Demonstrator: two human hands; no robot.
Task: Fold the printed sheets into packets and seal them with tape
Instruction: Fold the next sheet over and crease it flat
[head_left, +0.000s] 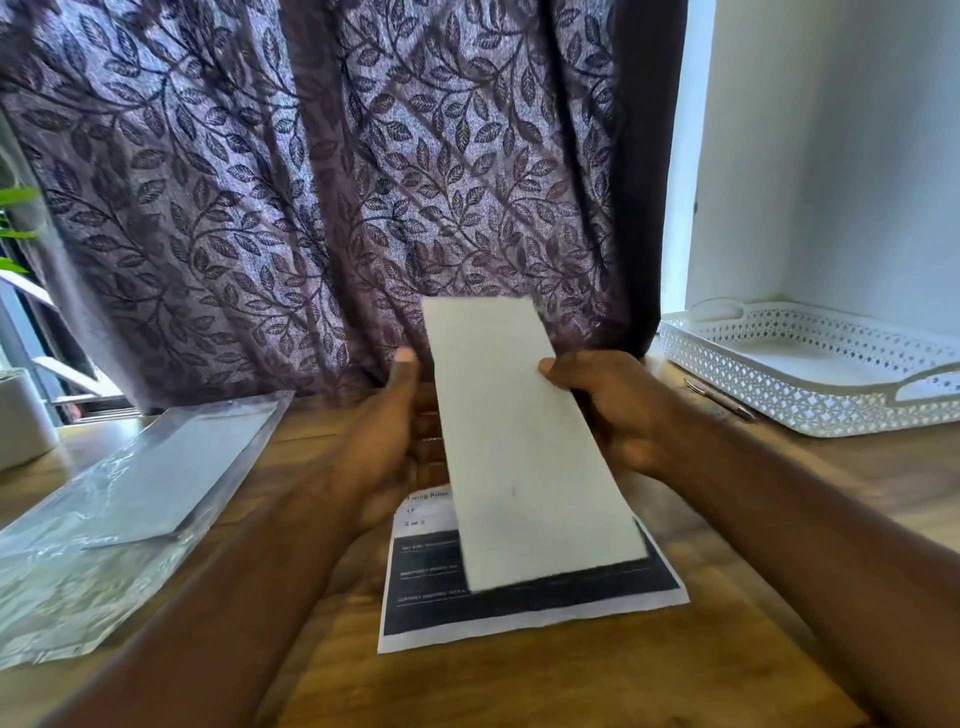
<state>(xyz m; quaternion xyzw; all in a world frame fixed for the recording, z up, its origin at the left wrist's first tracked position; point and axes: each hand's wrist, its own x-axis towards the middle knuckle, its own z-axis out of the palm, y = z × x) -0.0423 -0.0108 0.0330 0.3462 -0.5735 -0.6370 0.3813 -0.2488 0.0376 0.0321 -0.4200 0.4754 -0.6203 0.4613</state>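
Note:
A folded white sheet (519, 441), long and narrow with its blank side toward me, is held up tilted above the wooden table (519, 686). My right hand (608, 405) pinches its right edge with the thumb on top. My left hand (384, 441) is at its left edge with the thumb raised; the fingers are hidden behind the paper, so its grip is unclear. Under it a printed sheet (519, 608) with dark bands lies flat on the table, partly covered by the folded one.
A clear plastic sleeve (119, 499) holding more paper lies at the left. A white perforated tray (810, 374) sits at the right back, a pen (722, 400) beside it. A white pot (21, 415) stands far left. A leaf-patterned curtain (322, 182) hangs behind.

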